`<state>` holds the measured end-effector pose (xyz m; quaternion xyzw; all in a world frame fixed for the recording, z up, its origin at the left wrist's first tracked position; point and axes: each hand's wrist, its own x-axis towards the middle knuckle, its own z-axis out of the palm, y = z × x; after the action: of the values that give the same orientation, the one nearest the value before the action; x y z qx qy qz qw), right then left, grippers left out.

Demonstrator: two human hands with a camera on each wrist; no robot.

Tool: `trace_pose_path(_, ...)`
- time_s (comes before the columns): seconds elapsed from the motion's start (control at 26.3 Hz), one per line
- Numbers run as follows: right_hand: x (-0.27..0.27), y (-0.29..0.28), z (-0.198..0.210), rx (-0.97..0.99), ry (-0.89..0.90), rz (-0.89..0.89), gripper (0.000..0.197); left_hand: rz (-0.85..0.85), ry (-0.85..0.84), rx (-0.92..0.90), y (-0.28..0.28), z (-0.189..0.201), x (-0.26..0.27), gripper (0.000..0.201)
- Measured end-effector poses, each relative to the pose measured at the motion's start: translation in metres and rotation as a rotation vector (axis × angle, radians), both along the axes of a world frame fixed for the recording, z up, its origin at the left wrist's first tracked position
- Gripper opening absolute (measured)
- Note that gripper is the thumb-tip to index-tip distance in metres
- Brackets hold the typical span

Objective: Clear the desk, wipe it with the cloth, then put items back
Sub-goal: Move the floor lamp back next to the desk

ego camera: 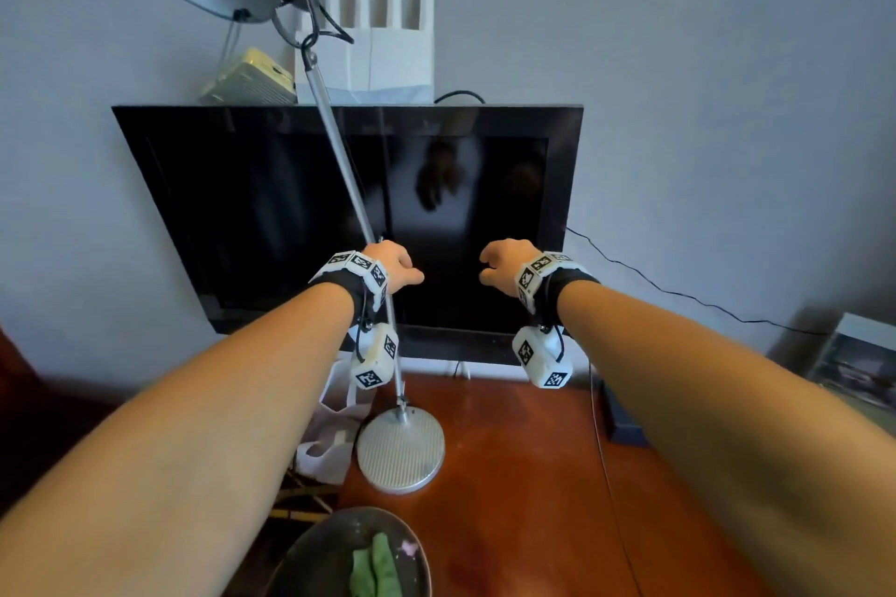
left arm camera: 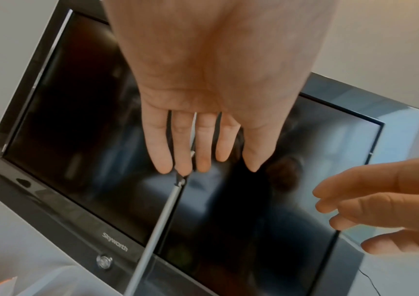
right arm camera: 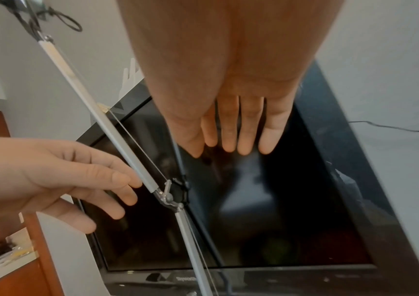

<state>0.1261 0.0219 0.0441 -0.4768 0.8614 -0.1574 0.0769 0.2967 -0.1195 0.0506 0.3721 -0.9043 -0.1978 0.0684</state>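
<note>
Lamp back on the worktop; your hands are by its arm

Your left hand (ego camera: 390, 264) hangs at the elbow joint of the lamp (ego camera: 401, 451), fingers straight and apart, gripping nothing; whether they touch the arm, I cannot tell. Your right hand (ego camera: 504, 266) hovers just right of the lamp arm, fingers loosely spread, empty, in front of the television (ego camera: 271, 208). The lamp's base stands on the worktop (ego camera: 523, 475) below the television. A dish (ego camera: 310, 557) with green pieces sits nearer you than the base. No cloth shows, so I judge you either near the start or in the putting-back stage; which, I cannot tell.
</note>
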Motion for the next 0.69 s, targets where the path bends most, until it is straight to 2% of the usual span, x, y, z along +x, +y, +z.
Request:
trace_pose_path(0.23,0.041,-0.075,0.017,-0.076,-0.002,0.011,0.041,0.093,0.119,0.016,-0.081,-0.002,0.027,0.036)
trace_pose_path(0.38,0.054,-0.118,0.037,-0.154,-0.003,0.029,0.044,0.097,0.167,0.07,-0.126,-0.01,0.025,0.071)
trace_pose_path(0.53,0.058,-0.152,0.051,-0.262,-0.025,0.079,0.054,0.067,0.168,0.139,-0.149,-0.026,0.01,0.093)
trace_pose_path(0.61,0.059,-0.165,0.05,-0.253,-0.028,0.118,0.059,0.045,0.193,0.228,-0.151,-0.04,0.0,0.094)
trace_pose_path(0.69,0.057,-0.179,0.043,-0.242,-0.044,0.143,0.059,0.032,0.212,0.354,-0.155,-0.056,-0.014,0.086)
